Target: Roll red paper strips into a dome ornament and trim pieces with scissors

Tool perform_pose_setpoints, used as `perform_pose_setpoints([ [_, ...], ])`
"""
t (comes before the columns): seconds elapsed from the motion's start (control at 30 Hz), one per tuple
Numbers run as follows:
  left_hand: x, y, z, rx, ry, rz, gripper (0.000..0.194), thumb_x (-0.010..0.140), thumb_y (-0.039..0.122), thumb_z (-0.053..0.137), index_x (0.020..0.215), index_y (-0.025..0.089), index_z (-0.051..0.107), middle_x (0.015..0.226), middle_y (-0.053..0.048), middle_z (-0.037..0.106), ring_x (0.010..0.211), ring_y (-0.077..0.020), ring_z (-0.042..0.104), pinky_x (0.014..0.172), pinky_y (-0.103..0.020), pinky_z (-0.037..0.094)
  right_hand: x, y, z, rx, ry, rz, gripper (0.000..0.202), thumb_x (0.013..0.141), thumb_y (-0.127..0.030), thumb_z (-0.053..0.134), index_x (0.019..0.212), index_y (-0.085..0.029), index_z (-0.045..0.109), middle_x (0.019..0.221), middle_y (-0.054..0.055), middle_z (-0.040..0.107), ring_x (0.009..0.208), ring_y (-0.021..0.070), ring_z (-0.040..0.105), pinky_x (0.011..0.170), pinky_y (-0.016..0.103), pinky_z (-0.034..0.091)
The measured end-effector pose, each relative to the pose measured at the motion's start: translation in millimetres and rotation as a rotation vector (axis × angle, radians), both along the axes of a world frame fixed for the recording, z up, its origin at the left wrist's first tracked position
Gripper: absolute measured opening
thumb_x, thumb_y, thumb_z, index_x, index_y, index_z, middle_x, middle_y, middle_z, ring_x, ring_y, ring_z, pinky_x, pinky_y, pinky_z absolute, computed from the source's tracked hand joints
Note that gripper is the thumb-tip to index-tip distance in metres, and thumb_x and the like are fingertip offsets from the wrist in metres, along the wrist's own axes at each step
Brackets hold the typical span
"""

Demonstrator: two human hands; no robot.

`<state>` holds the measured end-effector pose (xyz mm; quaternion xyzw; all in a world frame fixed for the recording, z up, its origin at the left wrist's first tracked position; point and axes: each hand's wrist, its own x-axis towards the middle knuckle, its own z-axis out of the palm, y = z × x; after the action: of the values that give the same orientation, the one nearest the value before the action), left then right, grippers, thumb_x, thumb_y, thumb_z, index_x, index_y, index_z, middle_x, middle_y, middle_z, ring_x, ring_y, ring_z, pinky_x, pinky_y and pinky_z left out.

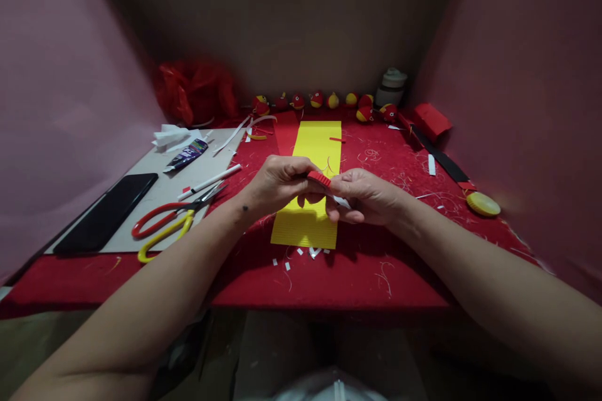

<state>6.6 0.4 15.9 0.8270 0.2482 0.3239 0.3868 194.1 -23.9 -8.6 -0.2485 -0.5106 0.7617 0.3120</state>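
Note:
My left hand (289, 182) pinches a small red ridged strip (320, 178), held up over a sheet of yellow corrugated paper (305, 229). Closed close beside it, my right hand (360, 194) has its thumb and finger at the red strip's right end. A small white paper piece (340, 202) shows between the right hand's fingers. The yellow sheet lies lengthwise on a red cloth, partly covered by both hands. Red and yellow handled scissors (176, 219) lie with blades parted, left of my left forearm.
On the left, a grey board (141, 200) carries a black phone (108, 210), a glue tube (187, 154) and a white pen (211, 180). Several red and yellow ball figures (316, 98) line the back. A lidded jar (391, 86) and yellow disc (483, 203) stand right. Scraps and threads litter the cloth.

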Motion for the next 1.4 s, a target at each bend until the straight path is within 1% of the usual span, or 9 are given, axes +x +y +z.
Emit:
perform_pose_setpoints([
  [0.33, -10.4, 18.1, -11.2, 0.217, 0.180, 0.065, 0.020, 0.079, 0.034, 0.062, 0.079, 0.014, 0.065, 0.063, -0.001, 0.063, 0.049, -0.0067, 0.059, 0.047, -0.016, 0.047, -0.3, 2.4, -4.1, -0.077, -0.108, -0.083, 0.031, 0.077, -0.037, 0.066, 0.080, -0.007, 0.062, 0.058, 0.008, 0.067, 0.032, 0.0042, 0.044, 0.032, 0.015, 0.029],
  [0.47, -10.5, 19.2, -11.8, 0.268, 0.202, 0.093, 0.021, 0.079, 0.034, 0.062, 0.077, 0.014, 0.065, 0.060, 0.000, 0.062, 0.048, -0.0069, 0.058, 0.046, -0.016, 0.045, -0.3, 1.4, -2.6, -0.091, -0.114, -0.108, 0.029, 0.075, -0.034, 0.068, 0.077, -0.006, 0.062, 0.055, 0.008, 0.066, 0.031, 0.0041, 0.043, 0.031, 0.015, 0.028],
  [0.57, -9.8, 17.7, -10.6, 0.318, 0.210, 0.105, 0.018, 0.080, 0.032, 0.061, 0.076, 0.014, 0.064, 0.060, 0.001, 0.061, 0.047, -0.0060, 0.056, 0.045, -0.015, 0.044, -1.8, -0.2, -0.4, -0.101, -0.121, -0.130, 0.035, 0.070, -0.040, 0.072, 0.072, -0.007, 0.061, 0.054, 0.009, 0.065, 0.030, 0.0043, 0.043, 0.030, 0.016, 0.028],
  [0.73, -8.1, 14.9, -8.0, 0.610, 0.334, 0.110, 0.011, 0.082, 0.020, 0.055, 0.075, 0.015, 0.061, 0.063, 0.001, 0.060, 0.051, -0.0054, 0.053, 0.048, -0.015, 0.040, -6.3, -1.9, -1.5, -0.075, -0.182, -0.185, 0.049, 0.064, -0.058, 0.070, 0.065, -0.009, 0.060, 0.049, 0.008, 0.062, 0.029, 0.0053, 0.042, 0.028, 0.018, 0.030],
  [0.97, -3.7, 8.8, -8.2, 0.890, 0.613, 0.073, 0.018, 0.086, 0.013, 0.044, 0.078, 0.011, 0.060, 0.075, -0.006, 0.060, 0.063, -0.0110, 0.055, 0.053, -0.020, 0.042, -6.9, -0.6, -9.5, -0.028, -0.279, -0.189, 0.043, 0.069, -0.052, 0.069, 0.069, -0.009, 0.063, 0.042, 0.003, 0.056, 0.029, 0.0055, 0.041, 0.028, 0.017, 0.029],
  [1.07, -2.3, 5.3, -5.8, 0.819, 0.588, 0.085, 0.018, 0.086, 0.014, 0.045, 0.081, 0.011, 0.062, 0.077, -0.007, 0.061, 0.065, -0.0116, 0.056, 0.055, -0.021, 0.043, -5.3, -0.4, -8.2, -0.030, -0.286, -0.171, 0.039, 0.071, -0.047, 0.069, 0.071, -0.008, 0.063, 0.043, 0.003, 0.057, 0.029, 0.0047, 0.040, 0.028, 0.016, 0.029],
  [1.27, -1.0, 2.5, -1.1, 0.251, 0.221, 0.028, 0.008, 0.079, 0.021, 0.059, 0.078, 0.013, 0.063, 0.064, -0.001, 0.063, 0.052, -0.0072, 0.055, 0.049, -0.018, 0.043, -2.2, -2.3, -0.3, -0.043, -0.165, -0.089, 0.032, 0.071, -0.040, 0.070, 0.071, -0.010, 0.063, 0.046, 0.003, 0.059, 0.029, 0.0042, 0.042, 0.028, 0.014, 0.027],
  [1.33, -1.4, 2.4, -1.4, 0.211, 0.199, 0.042, 0.009, 0.078, 0.022, 0.061, 0.077, 0.014, 0.063, 0.063, 0.000, 0.063, 0.048, -0.0056, 0.053, 0.046, -0.017, 0.041, -2.0, -2.5, 0.5, -0.056, -0.152, -0.076, 0.031, 0.071, -0.040, 0.069, 0.071, -0.009, 0.063, 0.046, 0.003, 0.060, 0.029, 0.0045, 0.043, 0.029, 0.015, 0.028],
  [1.4, -1.7, 2.3, -1.5, 0.273, 0.202, 0.058, 0.009, 0.078, 0.023, 0.062, 0.077, 0.014, 0.063, 0.063, 0.000, 0.063, 0.048, -0.0054, 0.052, 0.046, -0.016, 0.041, -2.0, -2.2, 0.1, -0.061, -0.149, -0.070, 0.031, 0.071, -0.039, 0.069, 0.071, -0.009, 0.063, 0.047, 0.004, 0.061, 0.029, 0.0050, 0.044, 0.029, 0.015, 0.029],
])
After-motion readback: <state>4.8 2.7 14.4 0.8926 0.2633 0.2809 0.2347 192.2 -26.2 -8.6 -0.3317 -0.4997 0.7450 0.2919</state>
